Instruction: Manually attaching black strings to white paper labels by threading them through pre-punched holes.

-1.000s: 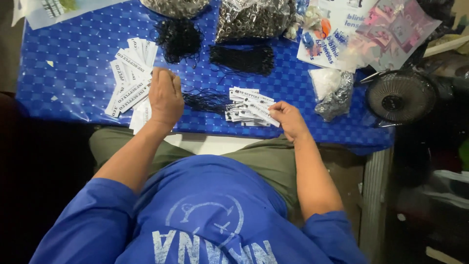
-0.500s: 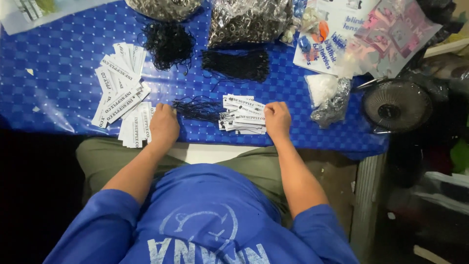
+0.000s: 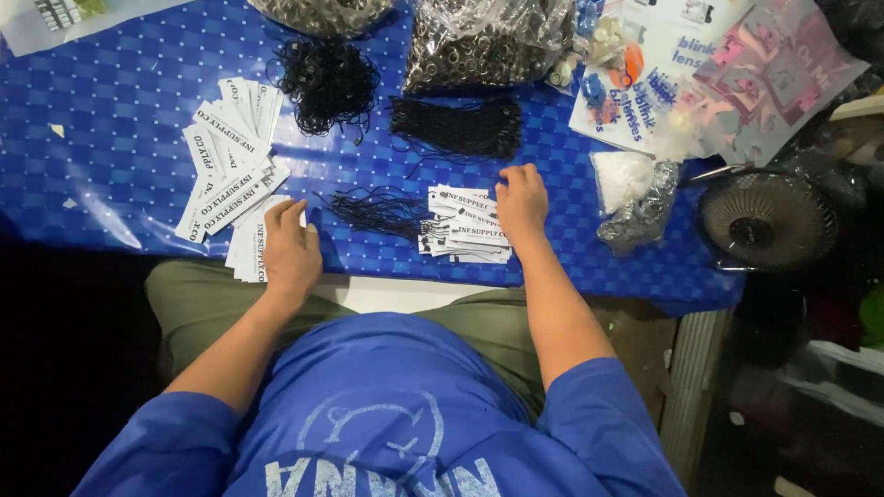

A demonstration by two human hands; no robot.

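My left hand lies palm down on a stack of white paper tags at the near edge of the blue checked table. More white tags are fanned out just beyond it. My right hand rests on a second pile of white tags with black strings attached. A loose tuft of black strings lies between my hands. Whether either hand pinches a tag cannot be made out.
Further back lie a tangle of black cord, a neat bundle of black strings and clear bags of small metal rings. Printed packets and a crumpled plastic bag sit right. A small round fan stands off the table's right edge.
My left hand slid left and nearer, onto the tag stack. My right hand moved from the tag pile's near edge up onto its far right side.
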